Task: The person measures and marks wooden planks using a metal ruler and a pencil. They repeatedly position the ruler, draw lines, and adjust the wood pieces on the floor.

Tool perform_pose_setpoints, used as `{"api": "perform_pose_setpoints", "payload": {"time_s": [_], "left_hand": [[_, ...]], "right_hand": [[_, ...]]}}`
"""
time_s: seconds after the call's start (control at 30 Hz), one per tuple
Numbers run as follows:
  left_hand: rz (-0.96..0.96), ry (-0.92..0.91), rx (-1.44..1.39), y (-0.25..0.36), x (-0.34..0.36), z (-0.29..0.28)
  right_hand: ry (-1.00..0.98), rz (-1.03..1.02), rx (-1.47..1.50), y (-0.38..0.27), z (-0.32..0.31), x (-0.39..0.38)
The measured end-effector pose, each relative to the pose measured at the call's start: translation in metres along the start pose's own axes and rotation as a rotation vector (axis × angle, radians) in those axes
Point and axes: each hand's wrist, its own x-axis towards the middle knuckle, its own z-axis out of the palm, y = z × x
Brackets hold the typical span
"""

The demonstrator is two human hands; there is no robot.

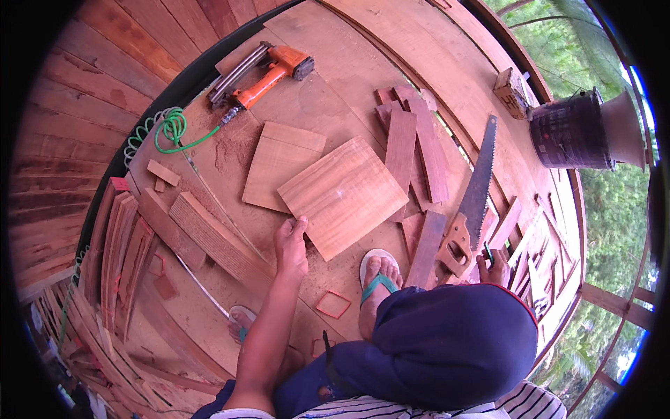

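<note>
My left hand [292, 251] grips the near left corner of a light square board [343, 195], tilted over a second square board [272, 153] lying on the plywood floor. At the right, beyond my knee, my right hand [493, 264] is closed on a slim green object [488, 253], perhaps a pencil, partly hidden by the fingers. Just beside that hand lies a handsaw [476, 178] with a wooden handle, next to several reddish planks [401, 143].
An orange nail gun [265, 84] with a green coiled hose [171, 133] lies upper left. Long strips [118, 251] line the left. Dark buckets [565, 129] and a box [511, 93] sit upper right by an open side. My sandalled feet [379, 276] rest among offcuts.
</note>
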Motion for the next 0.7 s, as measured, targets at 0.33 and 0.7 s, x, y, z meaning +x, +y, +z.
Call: {"api": "perform_pose_setpoints", "payload": {"time_s": [0.33, 0.7], "left_hand": [[-0.215, 0.053, -0.308, 0.004, -0.004, -0.006], [-0.081, -0.09, -0.31, 0.006, 0.004, 0.0]], "right_hand": [[-0.039, 0.062, -0.001, 0.01, 0.003, -0.001], [0.084, 0.317, -0.023, 0.068, 0.01, -0.032]]}}
